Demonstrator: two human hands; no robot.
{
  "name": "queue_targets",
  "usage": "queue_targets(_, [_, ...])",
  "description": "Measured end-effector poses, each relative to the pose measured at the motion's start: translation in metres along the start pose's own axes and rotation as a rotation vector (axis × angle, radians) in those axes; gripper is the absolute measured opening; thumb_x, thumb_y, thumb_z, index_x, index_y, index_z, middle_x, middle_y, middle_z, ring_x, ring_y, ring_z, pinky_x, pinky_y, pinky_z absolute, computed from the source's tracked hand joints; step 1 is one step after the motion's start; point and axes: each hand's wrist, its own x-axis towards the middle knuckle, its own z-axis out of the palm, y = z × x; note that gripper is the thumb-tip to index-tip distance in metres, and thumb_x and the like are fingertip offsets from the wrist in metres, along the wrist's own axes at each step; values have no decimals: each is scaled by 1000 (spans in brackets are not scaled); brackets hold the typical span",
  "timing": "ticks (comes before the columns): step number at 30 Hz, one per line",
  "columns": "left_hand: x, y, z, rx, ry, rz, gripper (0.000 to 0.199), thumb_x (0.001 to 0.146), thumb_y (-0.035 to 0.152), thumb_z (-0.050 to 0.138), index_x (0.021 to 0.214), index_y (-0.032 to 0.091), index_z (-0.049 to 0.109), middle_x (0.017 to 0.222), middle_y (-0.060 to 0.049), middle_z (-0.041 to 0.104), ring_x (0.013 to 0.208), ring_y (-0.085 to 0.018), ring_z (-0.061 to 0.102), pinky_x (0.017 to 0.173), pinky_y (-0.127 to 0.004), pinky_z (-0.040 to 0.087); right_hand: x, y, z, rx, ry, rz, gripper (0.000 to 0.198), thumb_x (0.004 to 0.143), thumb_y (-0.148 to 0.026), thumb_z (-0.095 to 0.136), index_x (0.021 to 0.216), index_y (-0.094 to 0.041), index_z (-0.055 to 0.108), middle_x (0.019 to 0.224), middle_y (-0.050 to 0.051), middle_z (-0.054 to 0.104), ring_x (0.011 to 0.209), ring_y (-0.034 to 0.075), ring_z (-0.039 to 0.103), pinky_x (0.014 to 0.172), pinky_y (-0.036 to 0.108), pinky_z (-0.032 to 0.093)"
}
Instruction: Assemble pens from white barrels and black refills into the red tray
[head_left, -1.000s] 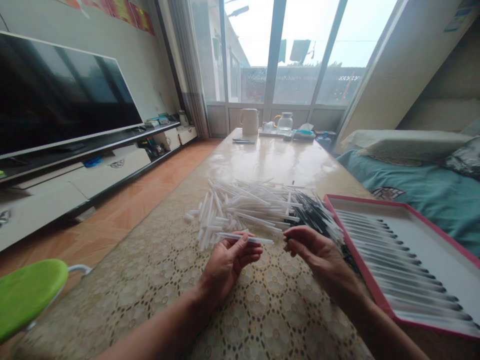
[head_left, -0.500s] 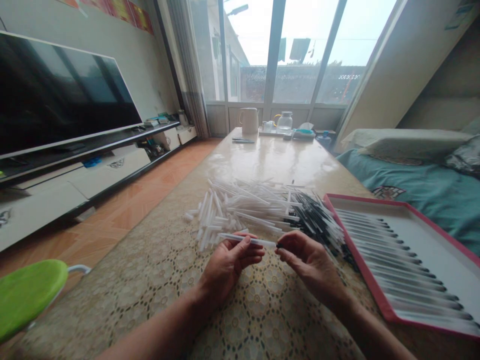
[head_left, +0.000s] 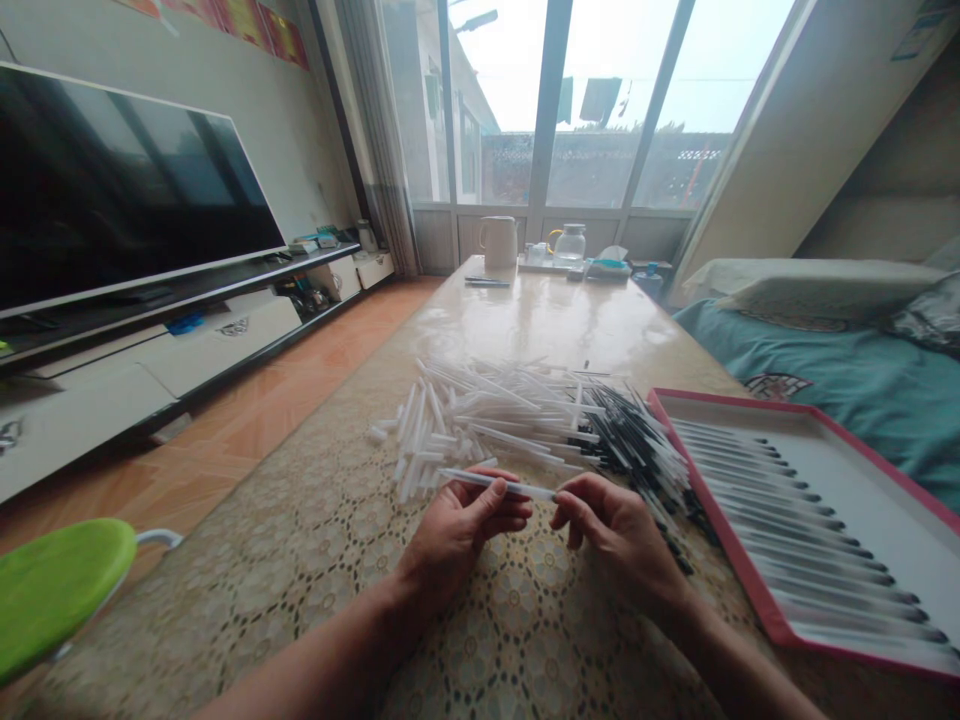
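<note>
Daylight from tall windows falls along a long desk [head_left: 525, 320] covered near the person with a lace-patterned cloth [head_left: 330, 540]; a television [head_left: 112, 190] stands to the left and a bed [head_left: 847, 380] to the right.

Just in front of the person, the left hand [head_left: 457, 525] pinches a clear pen barrel [head_left: 491, 484] between thumb and fingers and holds it level above the cloth. The right hand [head_left: 611, 530] has its fingertips closed narrowly at the barrel's right end, touching it. A second ago the two hands were apart, the right one carrying a thin dark-tipped refill; half a second ago that dark tip sat at the barrel's mouth. Now the tip no longer shows, and the right hand has come up against the barrel, so the refill appears to have gone inside. I judge this pen close to assembled, though whether it is fully seated cannot be told.

Behind the hands lies a heap of clear barrels [head_left: 480, 420], and beside it, towards the right, a heap of dark refills [head_left: 637, 445]. A pink-edged tray [head_left: 750, 590] on the right holds finished pens [head_left: 780, 520] in a row. A white kettle [head_left: 498, 241] and a glass jug [head_left: 571, 243] stand at the far end.
</note>
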Motion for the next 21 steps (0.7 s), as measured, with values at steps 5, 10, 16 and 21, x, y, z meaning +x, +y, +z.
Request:
queue_targets(5, [0, -1, 0, -8, 12, 12, 21, 76, 26, 68, 89, 10, 63, 76, -9, 72, 68, -15, 68, 67, -26, 53, -2, 4, -2, -146, -21, -65, 37, 92, -44, 38, 78, -16, 58, 67, 4, 63, 53, 11, 53, 52, 23, 42])
queue_targets(10, [0, -1, 0, -8, 29, 13, 21, 75, 26, 70, 88, 11, 63, 75, -8, 72, 67, -15, 68, 65, -26, 53, -1, 4, -2, -151, -73, -69, 22, 90, -41, 47, 90, -19, 51, 72, 1, 65, 57, 11, 55, 54, 22, 42])
queue_targets(16, [1, -2, -2, 19, -25, 7, 20, 77, 26, 67, 90, 11, 64, 79, -9, 72, 69, -16, 68, 67, -27, 53, 0, 7, -2, -173, -102, -75, 42, 94, -46, 31, 71, -18, 52, 62, 1, 59, 49, 9, 49, 48, 21, 38])
queue_targets(21, [0, -2, -2, 0, -4, 14, 20, 77, 27, 68, 89, 12, 64, 78, -8, 72, 68, -15, 67, 66, -26, 53, -2, 0, -3, -178, -111, -53, 24, 91, -43, 43, 93, -19, 48, 63, -1, 62, 52, 10, 50, 49, 20, 37])
